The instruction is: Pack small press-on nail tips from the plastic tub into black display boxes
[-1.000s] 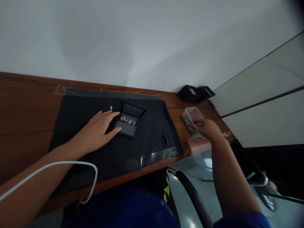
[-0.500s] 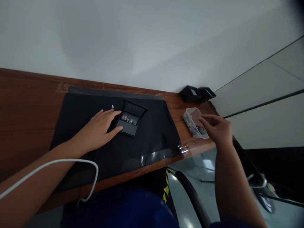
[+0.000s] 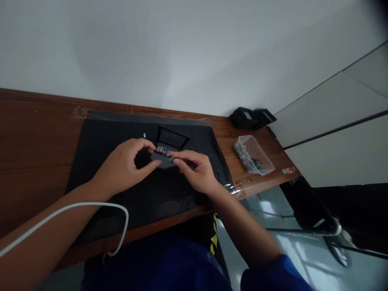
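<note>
A small open black case (image 3: 169,139) with a row of tiny coloured pieces lies on a black mat (image 3: 100,141) on the wooden desk (image 3: 36,137). My left hand (image 3: 124,167) curls around the case's left side, thumb and fingers touching it. My right hand (image 3: 195,171) reaches in from the right, fingertips pinched together at the case's tray; whatever they hold is too small to make out. A clear plastic tub (image 3: 254,155) of small pieces stands to the right on the desk.
A black device (image 3: 251,118) sits at the desk's back right corner by the wall. Tiny coloured pieces (image 3: 287,170) lie near the desk's right edge. A white cable (image 3: 75,210) crosses my left forearm. A chair arm (image 3: 312,210) is below right.
My right hand left the plastic tub and moved left to the black case. My left hand curled its fingers around the case's side.
</note>
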{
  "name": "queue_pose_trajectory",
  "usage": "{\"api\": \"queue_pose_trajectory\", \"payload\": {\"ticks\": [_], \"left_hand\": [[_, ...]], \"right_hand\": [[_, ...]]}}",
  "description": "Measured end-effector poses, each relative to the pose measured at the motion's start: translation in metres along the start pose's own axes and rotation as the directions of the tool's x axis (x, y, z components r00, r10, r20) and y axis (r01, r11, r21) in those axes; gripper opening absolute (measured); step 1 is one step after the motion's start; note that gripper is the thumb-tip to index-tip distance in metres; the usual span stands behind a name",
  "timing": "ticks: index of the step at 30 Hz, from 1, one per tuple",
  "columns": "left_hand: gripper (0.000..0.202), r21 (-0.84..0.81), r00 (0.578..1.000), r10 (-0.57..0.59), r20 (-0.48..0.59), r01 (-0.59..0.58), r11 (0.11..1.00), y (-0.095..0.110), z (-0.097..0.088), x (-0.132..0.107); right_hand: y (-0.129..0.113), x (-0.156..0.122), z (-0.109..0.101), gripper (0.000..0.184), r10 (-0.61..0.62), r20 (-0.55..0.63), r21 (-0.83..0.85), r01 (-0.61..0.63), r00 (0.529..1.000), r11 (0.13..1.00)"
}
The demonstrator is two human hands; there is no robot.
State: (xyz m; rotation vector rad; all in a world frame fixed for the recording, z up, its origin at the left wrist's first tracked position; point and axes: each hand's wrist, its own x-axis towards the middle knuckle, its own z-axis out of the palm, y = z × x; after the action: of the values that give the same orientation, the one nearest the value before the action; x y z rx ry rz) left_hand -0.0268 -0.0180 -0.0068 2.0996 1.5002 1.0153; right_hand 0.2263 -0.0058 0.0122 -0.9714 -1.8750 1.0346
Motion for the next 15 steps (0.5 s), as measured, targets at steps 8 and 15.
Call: {"api": "queue_pose_trajectory", "payload": {"ticks": [8,15], "left_hand": [[0.042,-0.08,0.969,0.245,-0.019,-0.245,0.966,0.008,0.003,0.0],[0.04,-0.113,0.973,0.229,-0.006,-0.229,0.967,0.004,0.004,0.002]], "right_hand": [[0.016,0.003,0.022,0.037,0.128,0.065,0.222,-0.14,0.99,0.965],[0.019,0.004,0.028,0.052,0.196,0.075,0.353,-0.21,0.978,0.912]]}}
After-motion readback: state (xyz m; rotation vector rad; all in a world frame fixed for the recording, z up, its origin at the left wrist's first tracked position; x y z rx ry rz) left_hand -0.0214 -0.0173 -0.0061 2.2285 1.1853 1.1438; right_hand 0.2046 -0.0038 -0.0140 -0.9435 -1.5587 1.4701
